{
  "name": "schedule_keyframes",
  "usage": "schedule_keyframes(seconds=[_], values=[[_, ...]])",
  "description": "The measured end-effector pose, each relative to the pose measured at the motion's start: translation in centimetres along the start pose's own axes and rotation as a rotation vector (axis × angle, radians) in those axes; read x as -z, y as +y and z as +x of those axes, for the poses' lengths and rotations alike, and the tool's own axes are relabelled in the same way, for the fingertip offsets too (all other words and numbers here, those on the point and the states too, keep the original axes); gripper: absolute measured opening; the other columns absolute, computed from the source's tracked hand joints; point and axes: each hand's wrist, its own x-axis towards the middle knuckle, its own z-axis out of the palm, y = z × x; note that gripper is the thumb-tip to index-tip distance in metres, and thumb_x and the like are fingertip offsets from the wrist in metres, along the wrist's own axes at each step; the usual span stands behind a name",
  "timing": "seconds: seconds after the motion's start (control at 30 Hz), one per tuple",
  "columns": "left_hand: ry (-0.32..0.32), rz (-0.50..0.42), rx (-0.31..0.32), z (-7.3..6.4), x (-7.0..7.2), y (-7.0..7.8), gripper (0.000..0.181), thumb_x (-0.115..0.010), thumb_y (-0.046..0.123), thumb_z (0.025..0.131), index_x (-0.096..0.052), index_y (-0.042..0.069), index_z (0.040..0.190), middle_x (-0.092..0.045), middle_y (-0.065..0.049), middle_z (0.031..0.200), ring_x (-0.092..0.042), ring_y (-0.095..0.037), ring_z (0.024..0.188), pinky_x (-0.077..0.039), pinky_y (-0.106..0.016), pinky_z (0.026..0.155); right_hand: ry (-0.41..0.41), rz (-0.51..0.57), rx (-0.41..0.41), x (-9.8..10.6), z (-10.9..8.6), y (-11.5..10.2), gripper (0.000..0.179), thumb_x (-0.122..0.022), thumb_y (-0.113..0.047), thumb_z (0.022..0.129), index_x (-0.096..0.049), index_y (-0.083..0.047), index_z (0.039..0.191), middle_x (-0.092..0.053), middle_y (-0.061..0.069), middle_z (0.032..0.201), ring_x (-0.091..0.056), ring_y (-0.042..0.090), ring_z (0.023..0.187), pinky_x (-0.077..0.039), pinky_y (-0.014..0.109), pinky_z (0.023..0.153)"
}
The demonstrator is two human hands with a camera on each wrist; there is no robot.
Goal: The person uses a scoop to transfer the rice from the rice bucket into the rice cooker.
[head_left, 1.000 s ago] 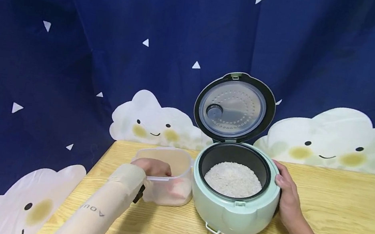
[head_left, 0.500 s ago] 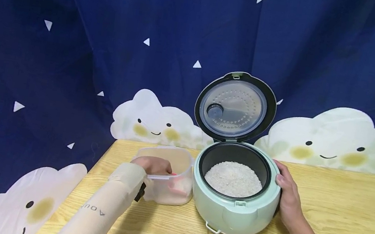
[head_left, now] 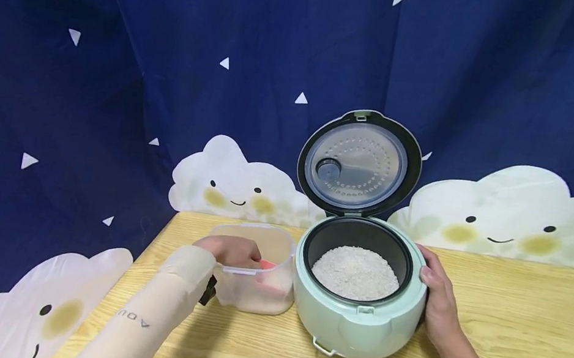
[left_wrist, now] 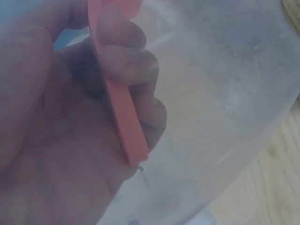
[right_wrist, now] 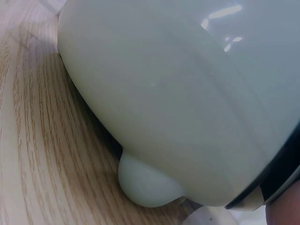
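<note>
My left hand (head_left: 232, 249) reaches over the near rim of a clear plastic container (head_left: 249, 298). Its fingers curl round the handle of a pink scoop (left_wrist: 125, 117), whose head is down in the container by some white grain. Right beside the container stands a pale green rice cooker (head_left: 353, 331) with its lid (head_left: 361, 165) raised. White uncooked rice (head_left: 356, 273) lies in its dark inner pot. My right hand (head_left: 439, 313) holds the cooker's right side, thumb near the top rim; most of the other fingers are hidden behind the body.
Both things stand on a wooden table (head_left: 522, 319). A dark blue curtain (head_left: 265, 27) with smiling white clouds hangs behind the table and to its left. A small handle (head_left: 323, 346) sticks out low on the cooker's front.
My left hand has shifted slightly up and left, with more of the pink scoop showing at the container's rim. The right hand keeps its place on the cooker.
</note>
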Motion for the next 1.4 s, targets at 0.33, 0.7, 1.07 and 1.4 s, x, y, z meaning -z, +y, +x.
schedule_keyframes(seconds=[0.33,0.7,1.07,1.4], values=[[0.059,0.013,-0.005,-0.9,1.1,0.4,0.032,-0.051,0.027,0.095,-0.048,0.022,0.063,-0.040,0.009,0.061,-0.039,-0.008,0.061,-0.032,-0.024,0.061,0.015,-0.005,0.001,0.2,0.0,0.2,0.044,-0.033,-0.019,0.105,-0.054,-0.011,0.143,-0.062,-0.017,0.136,-0.052,-0.002,0.128,-0.032,0.011,0.107],[0.034,-0.098,0.042,-2.3,2.7,0.8,0.032,-0.050,0.026,0.099,-0.056,0.016,0.069,-0.045,0.005,0.065,-0.034,-0.012,0.060,-0.030,-0.027,0.061,0.011,-0.010,-0.005,0.3,0.0,0.2,0.045,-0.033,-0.020,0.106,-0.053,-0.008,0.144,-0.061,-0.017,0.136,-0.052,-0.002,0.128,-0.032,0.011,0.107],[0.002,-0.244,-0.018,-2.8,2.7,0.0,0.027,-0.047,0.021,0.096,-0.054,0.016,0.071,-0.040,0.006,0.061,-0.031,-0.010,0.057,-0.030,-0.025,0.063,0.003,-0.027,-0.012,0.3,-0.1,0.1,0.047,-0.032,-0.021,0.106,-0.050,-0.004,0.146,-0.061,-0.019,0.135,-0.052,-0.003,0.127,-0.033,0.010,0.107],[0.050,-0.319,-0.054,-3.8,2.9,-0.4,0.022,-0.046,0.017,0.093,-0.052,0.013,0.073,-0.042,0.005,0.065,-0.035,-0.011,0.061,-0.031,-0.026,0.065,-0.008,-0.014,-0.016,0.0,-0.1,0.0,0.047,-0.032,-0.022,0.106,-0.050,-0.006,0.146,-0.061,-0.018,0.136,-0.052,-0.003,0.127,-0.033,0.010,0.107]])
